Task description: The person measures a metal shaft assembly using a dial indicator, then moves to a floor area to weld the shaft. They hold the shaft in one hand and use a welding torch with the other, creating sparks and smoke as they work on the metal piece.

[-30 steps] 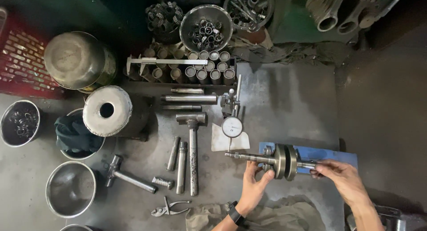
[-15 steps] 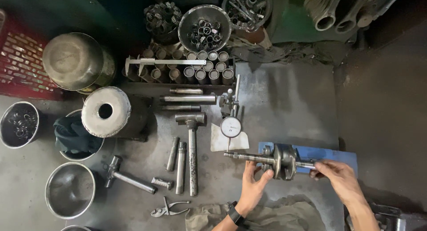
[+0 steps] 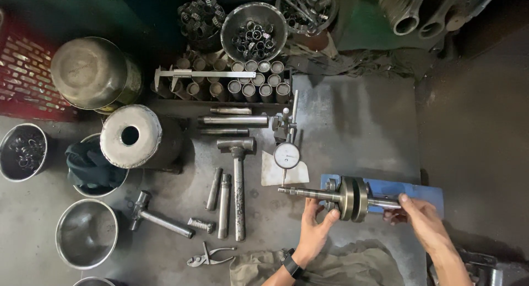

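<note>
Crankshaft [image 3: 352, 198]: lies level across a blue stand [image 3: 424, 191] near the front edge of the desk, in much the same spot as a second ago
Left hand [image 3: 315, 231]: closed around the left shaft end from below, as before
Right hand [image 3: 420, 217]: fingers pinched on the right shaft end; it has crept slightly inward, a small adjustment
Rag [image 3: 330, 266]: crumpled under the wrists
Dial gauge [image 3: 287, 155]: just behind the shaft
Hammer [image 3: 238, 181]: left of the gauge
Desk [image 3: 352, 126]: grey, oily metal
Far edge: caliper [image 3: 204, 74], bowl of rings [image 3: 253, 32]
</note>
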